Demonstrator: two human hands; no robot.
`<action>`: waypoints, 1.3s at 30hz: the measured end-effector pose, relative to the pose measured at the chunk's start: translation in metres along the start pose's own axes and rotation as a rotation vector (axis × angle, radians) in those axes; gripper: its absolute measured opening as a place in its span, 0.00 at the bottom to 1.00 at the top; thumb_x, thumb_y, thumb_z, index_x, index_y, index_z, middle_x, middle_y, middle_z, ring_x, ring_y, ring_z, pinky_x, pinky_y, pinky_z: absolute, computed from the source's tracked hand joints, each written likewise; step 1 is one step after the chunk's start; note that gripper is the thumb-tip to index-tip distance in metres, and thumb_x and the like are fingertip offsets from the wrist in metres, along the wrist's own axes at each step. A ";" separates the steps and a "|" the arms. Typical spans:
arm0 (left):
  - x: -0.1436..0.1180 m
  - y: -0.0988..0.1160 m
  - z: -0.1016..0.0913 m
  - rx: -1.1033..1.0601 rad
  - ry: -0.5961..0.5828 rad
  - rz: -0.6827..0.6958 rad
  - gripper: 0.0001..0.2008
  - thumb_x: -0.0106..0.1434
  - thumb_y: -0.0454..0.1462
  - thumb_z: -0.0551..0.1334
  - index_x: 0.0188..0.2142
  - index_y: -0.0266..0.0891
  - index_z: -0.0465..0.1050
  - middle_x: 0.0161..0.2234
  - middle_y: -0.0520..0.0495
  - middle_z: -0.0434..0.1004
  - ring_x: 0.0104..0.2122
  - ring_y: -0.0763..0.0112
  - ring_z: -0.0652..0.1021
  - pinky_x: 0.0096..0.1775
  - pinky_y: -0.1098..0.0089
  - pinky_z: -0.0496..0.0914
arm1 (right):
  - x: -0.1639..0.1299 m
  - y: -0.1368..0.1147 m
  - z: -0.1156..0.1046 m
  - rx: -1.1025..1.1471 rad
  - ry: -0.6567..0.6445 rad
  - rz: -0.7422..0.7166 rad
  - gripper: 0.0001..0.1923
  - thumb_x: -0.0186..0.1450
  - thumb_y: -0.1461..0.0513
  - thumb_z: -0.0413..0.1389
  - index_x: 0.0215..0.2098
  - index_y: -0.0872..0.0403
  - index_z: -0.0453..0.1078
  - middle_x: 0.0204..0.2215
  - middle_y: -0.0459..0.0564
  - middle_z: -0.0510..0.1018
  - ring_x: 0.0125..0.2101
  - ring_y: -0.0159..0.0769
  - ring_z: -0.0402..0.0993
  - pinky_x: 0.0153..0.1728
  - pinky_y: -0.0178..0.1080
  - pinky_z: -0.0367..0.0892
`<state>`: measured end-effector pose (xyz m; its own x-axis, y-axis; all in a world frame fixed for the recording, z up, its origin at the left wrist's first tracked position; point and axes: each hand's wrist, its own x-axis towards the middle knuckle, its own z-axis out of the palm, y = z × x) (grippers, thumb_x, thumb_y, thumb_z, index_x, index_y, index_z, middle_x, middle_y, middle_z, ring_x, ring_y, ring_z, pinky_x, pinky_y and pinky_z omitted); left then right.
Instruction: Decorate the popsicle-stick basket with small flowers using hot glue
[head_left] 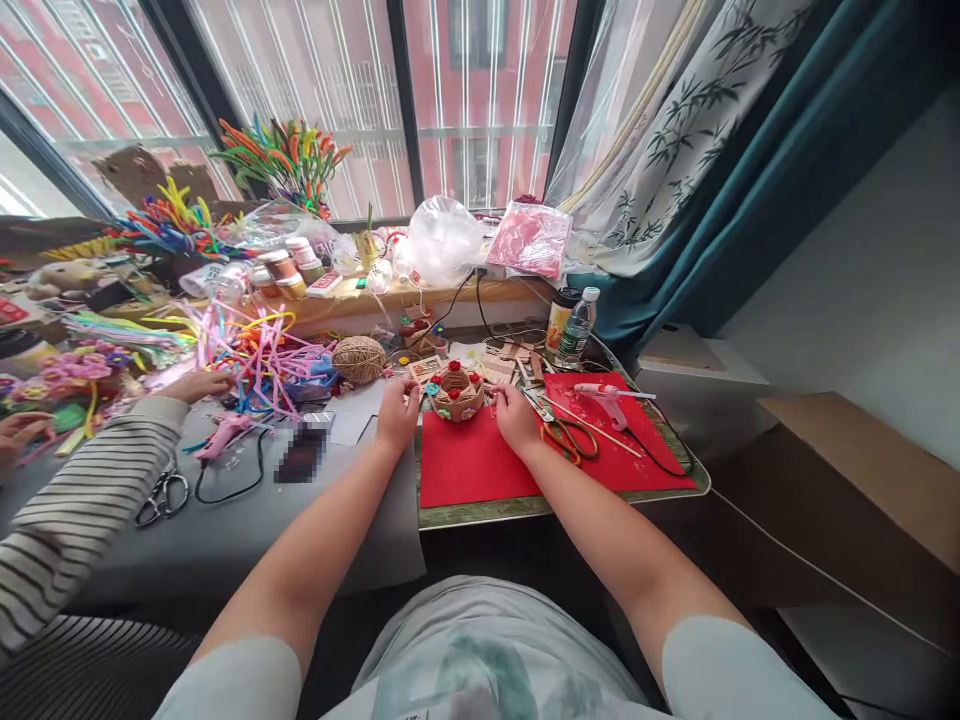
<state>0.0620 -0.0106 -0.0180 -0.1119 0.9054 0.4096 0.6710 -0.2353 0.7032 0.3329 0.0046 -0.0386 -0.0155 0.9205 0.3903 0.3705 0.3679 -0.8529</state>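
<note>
Pale shirt below, hands flank open flowered basket.

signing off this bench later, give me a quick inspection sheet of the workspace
surface: red sheeting on a green table, grey cover to the left
job's things: small round basket with coloured flowers
clutter: pipe cleaners, twine ball, scissors beside the right hand
hands: right hand and left hand on either side of the basket; firm grip unclear
cables: black cable from the pink glue gun crosses the red sheeting
surroundings: co-worker's striped sleeve left, teal curtain right
</note>
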 end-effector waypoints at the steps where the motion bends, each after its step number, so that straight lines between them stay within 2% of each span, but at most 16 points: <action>1: -0.010 0.001 -0.001 -0.012 -0.022 -0.009 0.12 0.72 0.43 0.58 0.47 0.40 0.74 0.46 0.39 0.79 0.48 0.56 0.77 0.54 0.56 0.71 | -0.006 0.000 -0.004 -0.005 -0.006 0.002 0.13 0.68 0.60 0.49 0.43 0.53 0.75 0.34 0.53 0.81 0.35 0.44 0.77 0.42 0.45 0.73; 4: -0.035 -0.002 0.005 -0.046 -0.099 -0.054 0.11 0.68 0.43 0.62 0.45 0.40 0.75 0.43 0.40 0.81 0.44 0.58 0.79 0.50 0.58 0.73 | -0.025 0.002 -0.009 -0.019 -0.025 -0.002 0.11 0.63 0.63 0.51 0.40 0.54 0.75 0.38 0.55 0.81 0.39 0.45 0.77 0.47 0.47 0.73; 7: -0.043 -0.008 0.014 -0.065 -0.110 -0.125 0.21 0.65 0.44 0.67 0.54 0.37 0.71 0.52 0.35 0.79 0.50 0.55 0.79 0.50 0.58 0.73 | -0.037 0.005 -0.003 -0.028 -0.054 0.007 0.14 0.62 0.63 0.54 0.44 0.56 0.75 0.42 0.57 0.81 0.41 0.43 0.77 0.48 0.47 0.75; 9: -0.039 -0.010 0.019 -0.068 -0.126 -0.146 0.34 0.59 0.45 0.72 0.60 0.35 0.67 0.58 0.30 0.76 0.56 0.51 0.77 0.54 0.56 0.72 | -0.036 0.006 0.003 -0.030 -0.077 0.010 0.19 0.62 0.62 0.58 0.51 0.57 0.74 0.48 0.60 0.80 0.43 0.43 0.77 0.48 0.47 0.77; 12: -0.023 -0.007 0.020 -0.063 -0.177 -0.123 0.50 0.48 0.44 0.80 0.66 0.34 0.63 0.62 0.26 0.73 0.61 0.43 0.74 0.59 0.51 0.68 | -0.025 0.004 0.011 -0.018 -0.106 0.000 0.32 0.59 0.61 0.64 0.61 0.59 0.69 0.58 0.65 0.75 0.51 0.45 0.77 0.53 0.49 0.77; 16: -0.004 -0.003 0.018 -0.059 -0.214 -0.055 0.57 0.44 0.44 0.81 0.70 0.39 0.60 0.64 0.30 0.72 0.65 0.38 0.70 0.64 0.48 0.64 | -0.008 0.006 0.023 0.017 -0.153 0.004 0.44 0.56 0.61 0.70 0.68 0.56 0.64 0.65 0.65 0.71 0.60 0.50 0.74 0.61 0.52 0.73; 22: 0.003 -0.028 0.019 -0.133 -0.260 0.027 0.61 0.45 0.46 0.81 0.74 0.46 0.55 0.70 0.35 0.66 0.69 0.40 0.66 0.67 0.46 0.62 | 0.002 0.024 0.034 0.103 -0.209 0.085 0.47 0.58 0.55 0.72 0.72 0.51 0.64 0.68 0.62 0.69 0.61 0.53 0.76 0.62 0.53 0.75; 27: 0.011 -0.047 0.021 -0.356 -0.353 -0.037 0.55 0.52 0.47 0.79 0.74 0.49 0.56 0.71 0.38 0.63 0.69 0.46 0.68 0.69 0.49 0.64 | 0.015 0.028 0.028 0.223 -0.254 0.156 0.53 0.55 0.54 0.76 0.74 0.48 0.60 0.69 0.61 0.69 0.60 0.53 0.77 0.58 0.53 0.78; 32: 0.015 -0.042 0.028 -0.338 -0.303 -0.042 0.49 0.54 0.45 0.79 0.71 0.47 0.61 0.69 0.37 0.65 0.69 0.44 0.68 0.68 0.47 0.65 | 0.024 0.025 0.023 0.244 -0.315 0.173 0.49 0.57 0.55 0.75 0.73 0.48 0.62 0.71 0.59 0.67 0.60 0.53 0.78 0.59 0.53 0.78; 39: 0.015 -0.034 0.037 -0.359 -0.266 -0.122 0.42 0.55 0.43 0.78 0.66 0.46 0.65 0.63 0.38 0.73 0.63 0.48 0.74 0.65 0.48 0.70 | 0.026 0.025 0.030 0.299 -0.232 0.232 0.46 0.54 0.60 0.75 0.68 0.50 0.66 0.64 0.59 0.75 0.53 0.46 0.82 0.52 0.48 0.81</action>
<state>0.0647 0.0239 -0.0573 0.0489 0.9823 0.1811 0.3626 -0.1864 0.9131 0.3144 0.0418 -0.0603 -0.1843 0.9758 0.1175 0.1040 0.1382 -0.9849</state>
